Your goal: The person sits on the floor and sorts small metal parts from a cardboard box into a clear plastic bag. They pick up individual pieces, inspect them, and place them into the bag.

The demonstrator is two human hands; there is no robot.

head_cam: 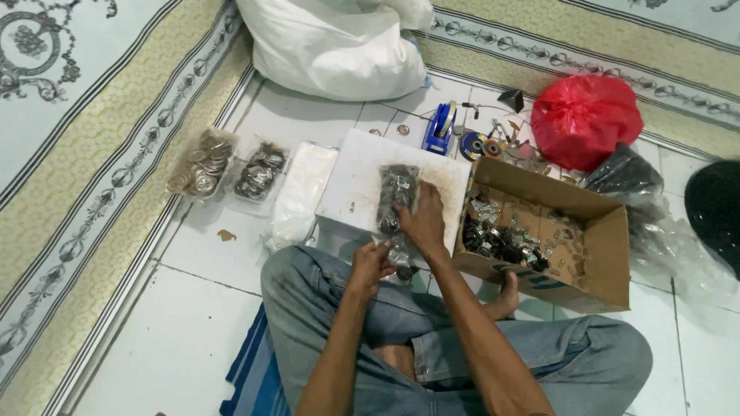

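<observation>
Above the crossed, jeans-clad knees (462,347), the left hand (370,266) pinches the open end of a clear bag of small metal parts (396,196) while the right hand (422,219) presses it flat on the white board (351,181); keeping that end pinched tight should prevent spills.

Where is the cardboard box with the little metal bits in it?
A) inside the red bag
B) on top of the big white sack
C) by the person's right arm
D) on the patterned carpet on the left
C: the open cardboard box sits on the tiled floor just beside the right hand, with small metal parts inside it.
</observation>
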